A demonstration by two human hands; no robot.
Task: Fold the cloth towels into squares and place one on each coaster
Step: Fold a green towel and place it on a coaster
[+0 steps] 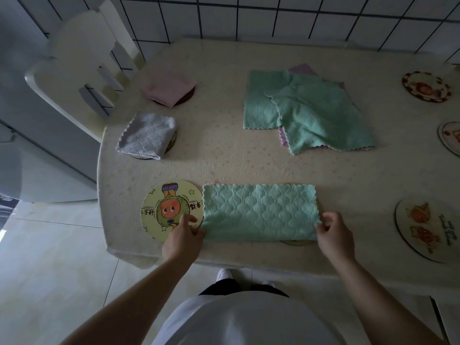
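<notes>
Green towel [258, 211] lies folded in half as a long rectangle at the near edge of the table [224, 158], just beside a round cartoon coaster [171, 207] on its left and seemingly covering another coaster whose rim peeps out under its near right edge. The left hand [183, 239] pinches the near left corner, and the right hand [334, 234] pinches the near right corner, fingers curled around the cloth at both ends. It looks light, soft and floppy, a quilted microfibre with a diamond pattern and scalloped hem, so it should drape and slip rather than hold a crease; gripping by the corners seems best for carrying one short end over the other to make a square. Farther off, a pink folded towel [168, 87] and a grey folded towel [146, 136] each sit on a coaster, while a loose heap of towels [306, 110], green over pink, waits near the middle.
</notes>
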